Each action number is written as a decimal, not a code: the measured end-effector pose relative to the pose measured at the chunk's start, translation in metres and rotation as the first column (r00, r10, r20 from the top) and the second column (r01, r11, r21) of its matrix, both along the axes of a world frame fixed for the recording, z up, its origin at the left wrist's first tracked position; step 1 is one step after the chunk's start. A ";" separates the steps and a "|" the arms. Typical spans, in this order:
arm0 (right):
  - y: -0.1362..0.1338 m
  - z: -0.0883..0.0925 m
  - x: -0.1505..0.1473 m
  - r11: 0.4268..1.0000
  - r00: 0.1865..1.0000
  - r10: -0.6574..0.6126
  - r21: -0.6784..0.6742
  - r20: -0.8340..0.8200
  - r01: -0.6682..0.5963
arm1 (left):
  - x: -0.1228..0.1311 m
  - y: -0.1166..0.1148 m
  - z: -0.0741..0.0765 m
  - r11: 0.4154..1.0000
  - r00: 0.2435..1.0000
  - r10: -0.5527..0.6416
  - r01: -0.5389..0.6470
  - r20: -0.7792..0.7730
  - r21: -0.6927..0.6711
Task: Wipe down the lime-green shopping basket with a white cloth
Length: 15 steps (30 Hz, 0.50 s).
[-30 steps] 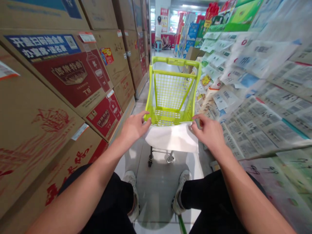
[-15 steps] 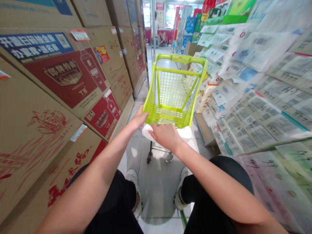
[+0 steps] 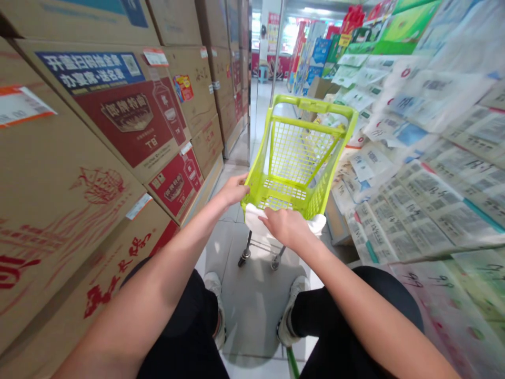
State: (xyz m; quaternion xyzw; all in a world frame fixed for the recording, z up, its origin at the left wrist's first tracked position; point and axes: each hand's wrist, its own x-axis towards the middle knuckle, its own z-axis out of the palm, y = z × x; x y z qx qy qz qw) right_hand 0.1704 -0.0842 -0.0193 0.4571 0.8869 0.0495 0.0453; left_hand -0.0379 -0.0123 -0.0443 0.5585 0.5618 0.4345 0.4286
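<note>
A lime-green plastic shopping cart point(image 3: 303, 152) on a dark wheeled frame stands in front of me, its basket with nothing visible inside. My left hand point(image 3: 238, 189) has its fingers wrapped on the near left corner of the basket. A white cloth point(image 3: 256, 220) hangs over the basket's near edge, its other end showing at the near right corner. My right hand point(image 3: 287, 223) is closed on the cloth at the middle of that edge, with the thumb to the left.
Stacked cardboard cartons point(image 3: 130, 116) line the left side. Wrapped paper packs point(image 3: 426, 195) are piled along the right. My shoes point(image 3: 215, 300) are on the tiled floor point(image 3: 252, 310). A blue stool point(image 3: 263, 71) stands far ahead.
The cart sits further right in view and is turned slightly. Both hands have shifted right with it, and more of the white cloth shows left of my right hand.
</note>
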 end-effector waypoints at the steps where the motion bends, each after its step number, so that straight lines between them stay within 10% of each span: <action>1: -0.002 0.001 0.008 1.000 1.000 0.003 0.006 0.009 -0.003 | 0.001 0.001 -0.001 0.999 1.000 0.011 -0.009 -0.028 0.047; 7: -0.009 0.001 0.031 1.000 0.997 0.011 0.027 0.077 -0.013 | 0.013 0.000 -0.014 0.980 0.993 -0.031 0.052 -0.111 0.193; 15: 0.004 -0.010 -0.025 0.999 0.998 -0.040 0.010 -0.045 0.041 | 0.031 -0.005 -0.022 0.955 0.985 -0.163 0.174 -0.064 0.241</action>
